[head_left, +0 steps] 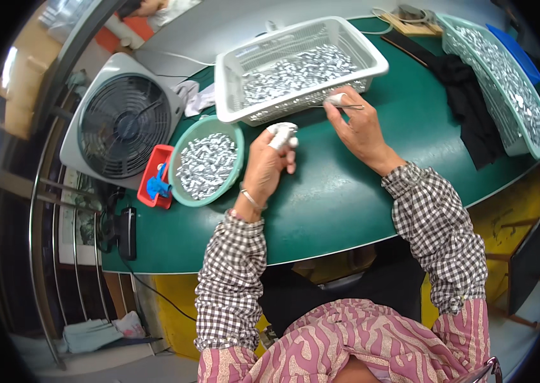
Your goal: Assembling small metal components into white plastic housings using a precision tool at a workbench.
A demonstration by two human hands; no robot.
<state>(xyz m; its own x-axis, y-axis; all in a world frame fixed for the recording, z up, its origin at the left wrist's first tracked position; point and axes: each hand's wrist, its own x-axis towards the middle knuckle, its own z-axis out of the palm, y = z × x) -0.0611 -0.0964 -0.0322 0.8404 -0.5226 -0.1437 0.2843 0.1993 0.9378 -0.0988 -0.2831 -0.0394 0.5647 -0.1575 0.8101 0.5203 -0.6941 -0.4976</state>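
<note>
1. Pieces (302,70), small and silvery, are spread in a loose heap inside a white basket (221,89), which is set toward the far side of a green table (327,198).
2. A thin metal tool (353,107) is gripped in the right hand (360,134), between bent fingers. The hand is held just beside the near wall of the white basket, and a white covering (337,99) is worn on one fingertip.
3. The left hand (269,163) is held over the table between the bowl and the right hand, with its fingers curled in. White wrappings (281,134) are worn on its fingers; whether anything is pinched there cannot be told.
4. A round pale-green bowl (239,148), placed just left of the left hand, is filled with similar silvery pieces.
5. A red tray (163,153), in which a blue object (157,185) is seen, is placed beside the bowl. A box-shaped fan (126,124) is stood farther left.
6. A pale-green basket (490,105), loaded with more silvery pieces, is placed at the right end of the table. Black cloth (468,96) is laid beside it.
7. Both forearms are covered by checked sleeves (439,230), and a bracelet (249,196) is worn on the left wrist.
</note>
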